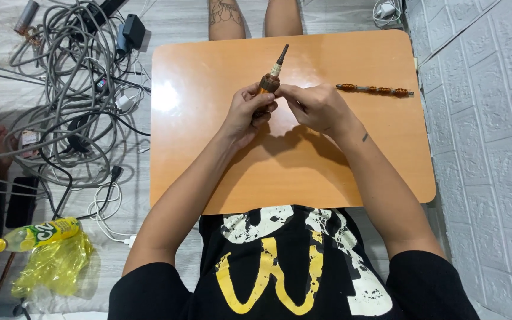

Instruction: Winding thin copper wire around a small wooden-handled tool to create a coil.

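Both hands meet above the orange wooden table near its far edge — left hand and right hand gripping a brown wooden pipe piece; a yellow-labelled plastic bottle lies on the floor, left.

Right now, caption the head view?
Both hands, left hand and right hand, hold a brown pipe-like piece above an orange table.

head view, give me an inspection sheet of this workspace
surface: small orange table, glare patch at its left
job's things: brown wooden pipe piece with dark tapered tip; beaded rod lying apart at the right
clutter: yellow-capped bottle and yellow plastic bag on the floor
hands: left hand grips the pipe piece; right hand pinches its side
cables: grey and black cable tangle on the floor, left
surroundings: white brick-pattern wall, right
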